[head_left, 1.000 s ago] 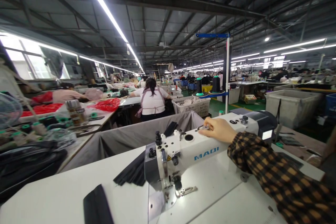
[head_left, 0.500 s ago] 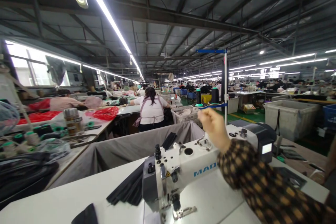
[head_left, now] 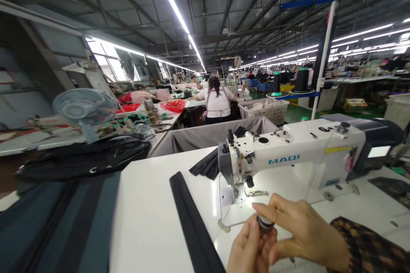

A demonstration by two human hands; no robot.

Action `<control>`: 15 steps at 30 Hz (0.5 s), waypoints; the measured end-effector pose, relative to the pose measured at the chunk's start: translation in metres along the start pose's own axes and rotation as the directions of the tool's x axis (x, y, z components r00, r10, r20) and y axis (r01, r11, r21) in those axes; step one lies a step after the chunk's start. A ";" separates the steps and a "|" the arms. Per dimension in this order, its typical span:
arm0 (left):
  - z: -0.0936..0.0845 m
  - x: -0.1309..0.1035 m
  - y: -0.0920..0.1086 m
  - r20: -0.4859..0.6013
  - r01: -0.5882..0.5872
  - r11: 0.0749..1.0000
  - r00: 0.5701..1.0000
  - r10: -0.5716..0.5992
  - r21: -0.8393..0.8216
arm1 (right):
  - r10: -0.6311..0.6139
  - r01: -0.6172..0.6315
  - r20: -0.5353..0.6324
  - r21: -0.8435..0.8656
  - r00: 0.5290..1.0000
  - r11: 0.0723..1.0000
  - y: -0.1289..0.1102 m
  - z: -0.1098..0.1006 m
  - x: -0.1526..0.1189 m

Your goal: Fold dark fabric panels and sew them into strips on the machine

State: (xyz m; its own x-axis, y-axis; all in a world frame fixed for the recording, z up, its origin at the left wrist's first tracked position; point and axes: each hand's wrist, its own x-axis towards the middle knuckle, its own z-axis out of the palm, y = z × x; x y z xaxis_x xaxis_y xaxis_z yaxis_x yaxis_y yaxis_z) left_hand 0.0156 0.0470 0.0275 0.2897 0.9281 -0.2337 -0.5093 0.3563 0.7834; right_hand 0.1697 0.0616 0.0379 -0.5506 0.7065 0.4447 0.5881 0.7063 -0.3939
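Note:
Just in front of the white sewing machine (head_left: 288, 158), both my hands meet around a small bobbin (head_left: 265, 223) with a metal face and a dark rim. My left hand (head_left: 245, 245) pinches it from below with thumb and fingers. From the right, my right hand (head_left: 301, 226) curls over it, fingertips at its upper side and thumb lower down; its exact contact is partly hidden. A long black fabric strip (head_left: 194, 222) lies on the white tabletop (head_left: 147, 217) left of my hands. Several black pieces (head_left: 206, 164) lie beside the machine head.
Behind the machine, two black thread cones (head_left: 302, 80) stand on a blue-and-white stand (head_left: 323, 57). A grey cloth-lined bin (head_left: 198, 138) adjoins the table. At left are a fan (head_left: 83, 106) and dark fabric (head_left: 64, 222). A co-worker (head_left: 218, 100) sits ahead, back turned.
My right hand has come down from above the machine to the bobbin in front of it. My left hand has come into view. The view has turned left and downward.

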 end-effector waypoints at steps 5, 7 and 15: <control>0.002 0.004 -0.015 0.171 0.014 0.999 0.985 -0.006 -0.044 | 0.048 -0.048 0.002 -0.094 0.999 0.994 -0.004 0.001 -0.013; 0.003 0.004 -0.017 0.147 -0.037 0.999 0.988 0.036 0.006 | 0.036 -0.039 -0.032 -0.124 0.999 0.992 -0.005 0.000 -0.016; 0.012 0.002 -0.017 0.066 -0.473 0.707 0.851 0.521 0.525 | 0.027 -0.061 -0.139 -0.249 0.990 0.966 -0.004 0.005 -0.022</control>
State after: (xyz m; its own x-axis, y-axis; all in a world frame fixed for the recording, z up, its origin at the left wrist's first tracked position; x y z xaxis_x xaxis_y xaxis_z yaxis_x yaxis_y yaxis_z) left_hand 0.0347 0.0411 0.0209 0.0344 0.9684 0.2469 -0.0719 -0.2440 0.9671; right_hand 0.1767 0.0434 0.0260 -0.4470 0.7119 0.5416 0.7497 0.6284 -0.2073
